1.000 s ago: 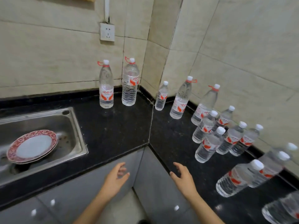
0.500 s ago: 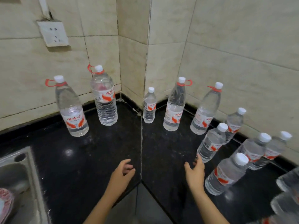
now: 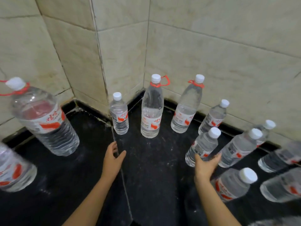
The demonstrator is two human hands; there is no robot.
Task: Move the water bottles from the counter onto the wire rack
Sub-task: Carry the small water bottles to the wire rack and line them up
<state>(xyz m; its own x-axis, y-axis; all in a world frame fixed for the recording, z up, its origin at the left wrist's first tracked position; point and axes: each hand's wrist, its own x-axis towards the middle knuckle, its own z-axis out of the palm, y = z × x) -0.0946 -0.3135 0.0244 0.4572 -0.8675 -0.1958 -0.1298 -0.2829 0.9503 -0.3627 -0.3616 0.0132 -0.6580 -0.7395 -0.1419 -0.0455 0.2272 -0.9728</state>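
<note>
Several clear water bottles with white caps and red-and-white labels stand on the black counter (image 3: 154, 160) in a tiled corner. My left hand (image 3: 113, 158) hovers open over the counter, a short way in front of a small bottle (image 3: 119, 114) in the corner. My right hand (image 3: 206, 165) is open, its fingers spread around the base of another small bottle (image 3: 202, 145); whether they touch it is unclear. Two tall bottles (image 3: 152, 110) (image 3: 186, 106) with red carry loops stand behind. No wire rack is in view.
A big bottle (image 3: 44, 121) stands at the left, another (image 3: 13, 170) at the left edge. More small bottles (image 3: 239, 147) (image 3: 232, 186) crowd the right side along the tiled wall (image 3: 211, 46). A seam runs across the counter between my hands.
The view has closed in on the corner and the sink has left it. Both hands have reached forward, the right one arriving at the base of a small bottle.
</note>
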